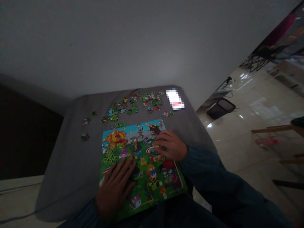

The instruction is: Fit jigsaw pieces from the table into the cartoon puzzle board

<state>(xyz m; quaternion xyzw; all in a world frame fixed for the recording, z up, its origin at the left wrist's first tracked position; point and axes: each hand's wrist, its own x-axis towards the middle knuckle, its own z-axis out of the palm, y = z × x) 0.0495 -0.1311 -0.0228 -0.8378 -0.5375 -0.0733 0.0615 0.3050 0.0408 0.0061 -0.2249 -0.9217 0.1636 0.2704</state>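
A colourful cartoon jigsaw board lies on a grey padded surface in front of me. My left hand rests flat on the board's lower left part, fingers spread. My right hand sits on the board's right side with its fingers curled down onto the pieces there; whether it pinches a piece is too dim to tell. Beyond the board, several loose puzzle pieces are scattered across the far part of the surface.
A bright lit phone lies at the far right corner of the grey surface. A dark wall runs behind. To the right is glossy tiled floor with a black bin, a folding rack and wooden chair legs.
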